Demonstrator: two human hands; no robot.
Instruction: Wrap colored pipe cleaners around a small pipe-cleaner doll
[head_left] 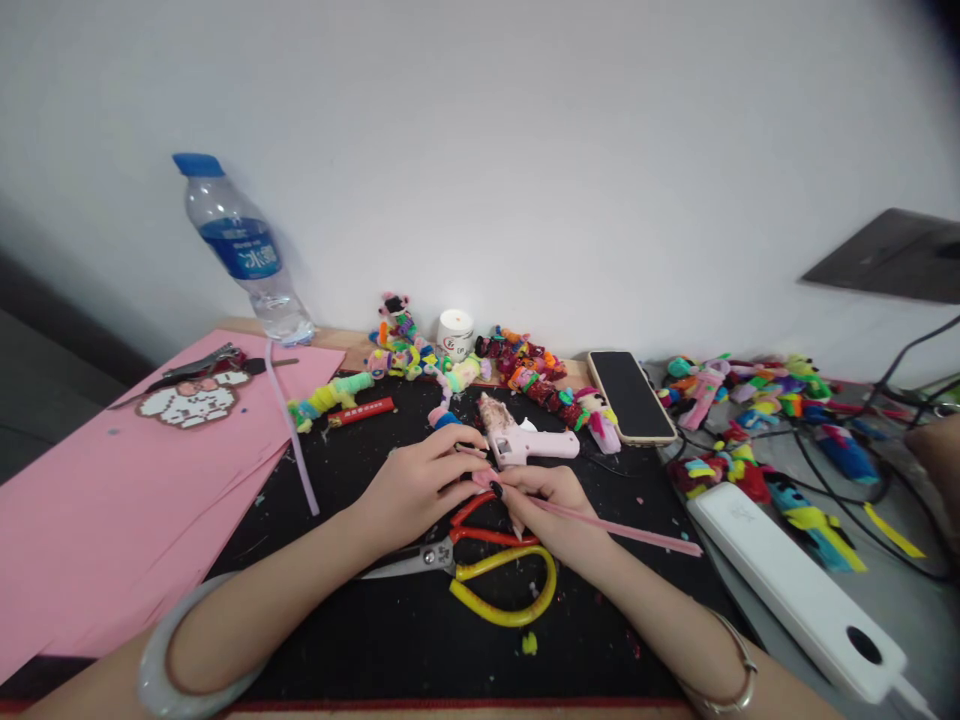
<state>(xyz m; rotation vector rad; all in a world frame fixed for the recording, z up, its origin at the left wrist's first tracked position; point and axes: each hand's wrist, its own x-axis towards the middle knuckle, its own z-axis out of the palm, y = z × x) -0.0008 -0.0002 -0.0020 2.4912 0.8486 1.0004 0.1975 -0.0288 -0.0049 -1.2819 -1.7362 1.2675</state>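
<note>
Bench (390, 640) under a black mat fills the view, a plain white wall (525, 150) behind it. Left hand (416, 487) and right hand (555, 510) meet at the middle, fingers of both pinched shut on a pink pipe cleaner (622, 533) trailing right, just above the scissors (480, 565). Pink paper (112, 500) lies left, a water bottle (244, 250) far left, a white power strip (795, 590) right.

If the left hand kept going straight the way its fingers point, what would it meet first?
The left hand points right, toward the right hand, which it already nearly touches at the pink stick both pinch. Just beyond lies the pink glue gun; depth is uncertain.
</note>
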